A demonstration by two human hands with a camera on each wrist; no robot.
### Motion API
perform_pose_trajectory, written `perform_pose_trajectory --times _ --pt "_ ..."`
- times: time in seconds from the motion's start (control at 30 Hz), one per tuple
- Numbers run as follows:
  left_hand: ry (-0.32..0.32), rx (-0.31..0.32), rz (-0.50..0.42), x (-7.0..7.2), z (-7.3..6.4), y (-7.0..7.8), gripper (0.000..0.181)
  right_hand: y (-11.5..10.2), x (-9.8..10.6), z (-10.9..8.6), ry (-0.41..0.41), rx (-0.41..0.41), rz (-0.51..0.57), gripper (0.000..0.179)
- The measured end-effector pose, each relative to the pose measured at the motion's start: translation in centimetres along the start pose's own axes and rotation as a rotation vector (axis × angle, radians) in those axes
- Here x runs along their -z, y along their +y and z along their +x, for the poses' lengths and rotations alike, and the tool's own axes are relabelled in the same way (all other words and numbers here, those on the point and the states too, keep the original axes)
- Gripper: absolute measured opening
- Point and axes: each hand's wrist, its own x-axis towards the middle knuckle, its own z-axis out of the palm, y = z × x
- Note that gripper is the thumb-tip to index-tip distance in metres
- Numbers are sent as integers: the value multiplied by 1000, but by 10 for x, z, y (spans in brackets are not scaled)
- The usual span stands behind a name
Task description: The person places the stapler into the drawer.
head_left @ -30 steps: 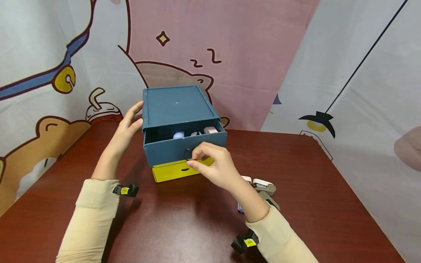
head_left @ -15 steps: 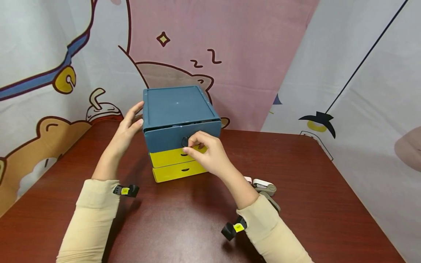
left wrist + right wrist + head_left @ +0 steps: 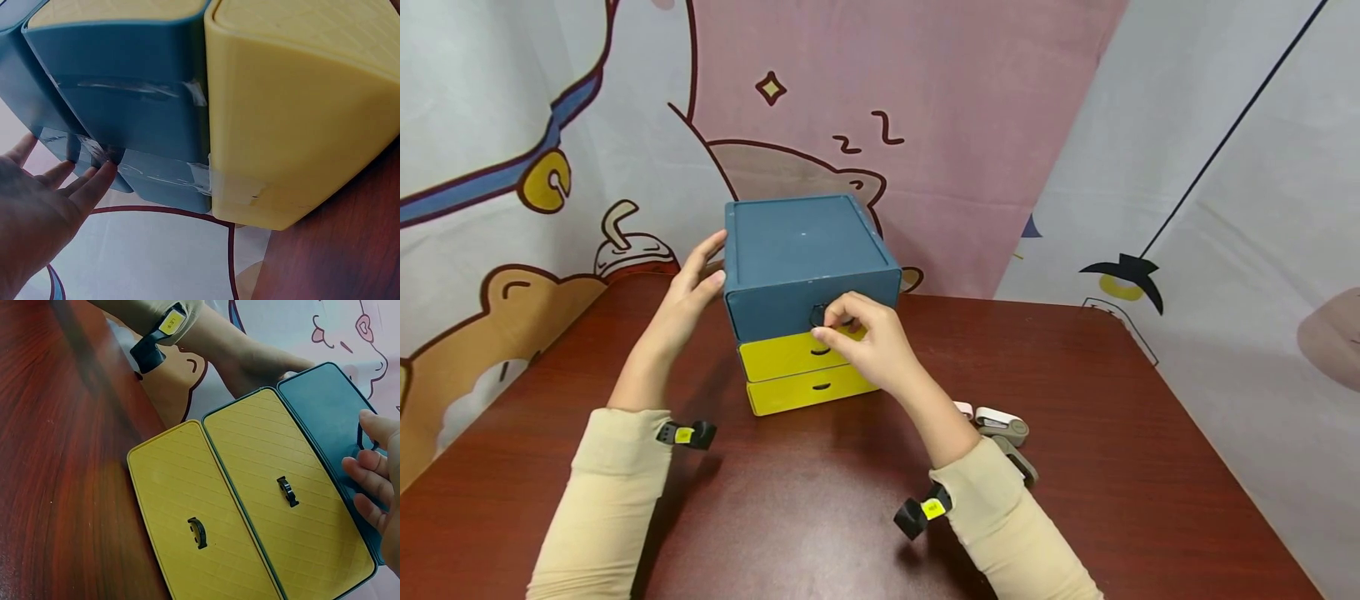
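Observation:
A small drawer cabinet stands on the table, with a blue top drawer [image 3: 767, 312] over two yellow drawers [image 3: 775, 360]. All three drawer fronts sit flush with the body. The right hand [image 3: 874, 343] pinches the black pull ring [image 3: 817, 315] of the blue drawer between thumb and index finger; the right wrist view shows the other fingers loosely bent. Against the cabinet's left side rests the left hand [image 3: 683, 296], its fingers spread. In the left wrist view its fingertips [image 3: 107, 172] touch the blue side wall, which has clear tape [image 3: 165, 174] across it.
Right of the cabinet, partly behind the right forearm, lie several small rounded items, among them an olive and white one [image 3: 1003, 425]. A printed cloth [image 3: 955, 150] hangs behind the dark red wooden table [image 3: 1112, 467].
The blue drawer, earlier pulled out with small items visible inside, has slid back into the cabinet, the right hand moving away from the camera with its ring. The left hand has stayed put.

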Motion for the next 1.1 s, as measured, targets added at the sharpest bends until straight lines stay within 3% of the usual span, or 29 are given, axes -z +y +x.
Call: perform_pose_trajectory --times 0.23,0.37,0.5,0.77,0.97,1.1 --pt "-2 6 -12 -1 0 0 60 0 -1 -8 25 -47 51 17" --pt "1 6 1 -1 0 0 60 4 -2 -17 84 -32 75 26" --pt "5 9 16 -1 0 0 60 13 -4 -25 126 -46 65 21" --pt "7 8 19 0 0 0 60 25 -11 -31 36 -160 -52 19" --pt "3 1 5 0 0 -1 60 27 -18 -33 -26 -210 -144 18" --pt "3 -1 6 0 0 0 60 28 -21 -33 -22 -215 -189 18"
